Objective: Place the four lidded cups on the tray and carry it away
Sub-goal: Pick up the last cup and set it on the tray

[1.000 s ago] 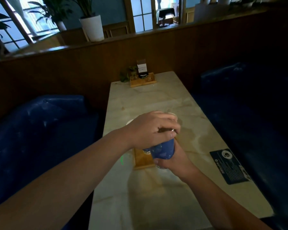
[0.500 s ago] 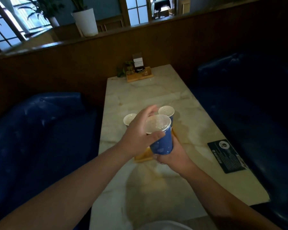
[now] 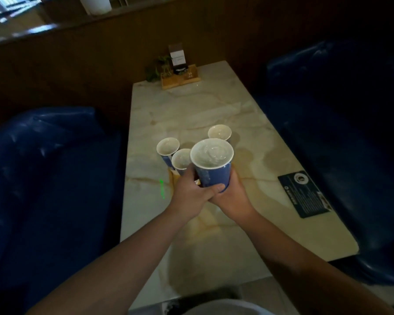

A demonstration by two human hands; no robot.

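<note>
A blue paper cup with a clear lid (image 3: 212,165) is raised above the table, gripped low on its wall by both my left hand (image 3: 191,193) and my right hand (image 3: 231,195). Behind it stand three more lidded cups: one at the left (image 3: 167,146), one just beside my left hand (image 3: 181,159), one further back on the right (image 3: 219,132). A small wooden tray (image 3: 173,177) shows as an orange edge under my left hand, mostly hidden. Which of the cups stand on it I cannot tell.
The marble table (image 3: 191,110) runs away from me between two blue benches (image 3: 43,178). A wooden condiment holder with a card (image 3: 180,75) sits at the far end. A dark menu card (image 3: 304,194) lies at the right edge.
My left hand slid from the cup's lid down to its lower wall and now grips it with the right. The cup rose nearer the camera, and my view tilted downward.
</note>
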